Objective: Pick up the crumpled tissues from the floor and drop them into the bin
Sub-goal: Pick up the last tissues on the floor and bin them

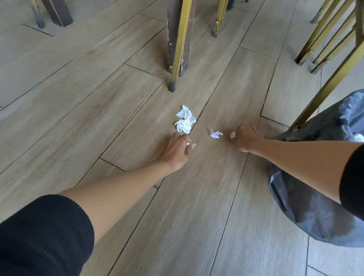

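Both my hands are low on the floor (105, 114), collecting tissues.

My left hand (176, 149) and right hand (244, 138) each pinch a small white scrap; the big tissue (184, 119) and small tissue (216, 134) lie between them, and the bin (321, 212) waits near my right arm for dropping.

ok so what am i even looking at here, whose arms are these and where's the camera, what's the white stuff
The camera sits on a person's head, looking forward and down, so the two arms are that person's own. There is no robot.

The left hand reaches to the wooden floor and pinches a small white scrap in its fingers. The right hand holds another white bit at its fingertips.

The white stuff is crumpled tissue: a larger clump of tissues just beyond the left hand, and a small tissue lying between the hands.

The grey bag on the right is the bin, with something white already inside. Chair legs stand behind.
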Tool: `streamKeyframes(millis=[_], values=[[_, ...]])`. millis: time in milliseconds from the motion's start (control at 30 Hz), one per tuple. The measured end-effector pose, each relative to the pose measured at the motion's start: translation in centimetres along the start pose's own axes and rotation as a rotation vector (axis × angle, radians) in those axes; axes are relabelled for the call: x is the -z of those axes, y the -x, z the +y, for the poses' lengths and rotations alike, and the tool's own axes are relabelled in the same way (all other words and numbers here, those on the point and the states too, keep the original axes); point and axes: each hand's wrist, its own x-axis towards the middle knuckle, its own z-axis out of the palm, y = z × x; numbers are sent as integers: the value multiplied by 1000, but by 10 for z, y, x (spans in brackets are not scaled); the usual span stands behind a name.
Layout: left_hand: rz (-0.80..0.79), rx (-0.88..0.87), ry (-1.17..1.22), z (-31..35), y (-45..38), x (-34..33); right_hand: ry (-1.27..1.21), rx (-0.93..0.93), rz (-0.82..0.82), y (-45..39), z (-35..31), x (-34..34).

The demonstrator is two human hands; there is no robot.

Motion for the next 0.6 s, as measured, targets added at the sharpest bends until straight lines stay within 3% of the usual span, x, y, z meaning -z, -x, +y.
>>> streamKeyframes(millis=[300, 400, 600], values=[[281, 317, 95, 6, -25, 31, -102, -46, -22, 5, -17, -2], [268, 417, 151, 9, -33, 34, -149, -13, 25, 7, -21, -3], [166, 430, 155, 12, -49, 24, -107, 69, 59, 6, -20, -3]])
